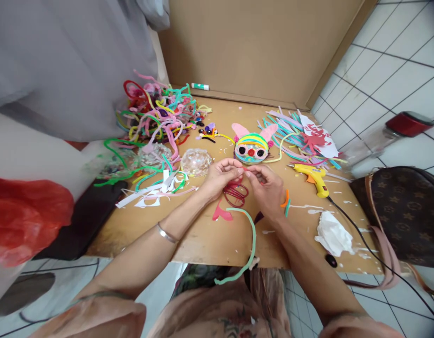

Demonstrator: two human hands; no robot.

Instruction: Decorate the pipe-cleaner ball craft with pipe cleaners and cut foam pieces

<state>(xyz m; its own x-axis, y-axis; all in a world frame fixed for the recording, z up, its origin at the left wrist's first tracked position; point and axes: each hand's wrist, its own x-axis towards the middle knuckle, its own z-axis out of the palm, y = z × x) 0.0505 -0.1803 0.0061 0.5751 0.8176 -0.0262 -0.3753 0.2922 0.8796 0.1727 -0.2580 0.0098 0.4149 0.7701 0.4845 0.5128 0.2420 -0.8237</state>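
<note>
My left hand point(224, 177) and my right hand point(268, 188) meet over the middle of the table, thumbs and fingers pinched together. Between the fingertips is a thin bit of red cord; its exact end is hard to make out. The loops of the coiled dark-red cord point(235, 195) show just below them. A pink-red cut-out point(223, 213) lies nearer me, beside a long pale-green pipe cleaner point(254, 234) that curves over the table's front edge. Just beyond my hands stands a decorated clear ball point(251, 149) with pink ears, black-and-pink eyes and a red nose.
Pipe cleaners point(156, 110) are heaped at back left, near a clear plastic ball point(196, 162) and white paper strips point(156, 192). To the right lie a yellow glue gun point(313, 176) with a cord, crumpled tissue point(333, 233), more pipe cleaners point(285, 129) and a brown bag point(403, 211).
</note>
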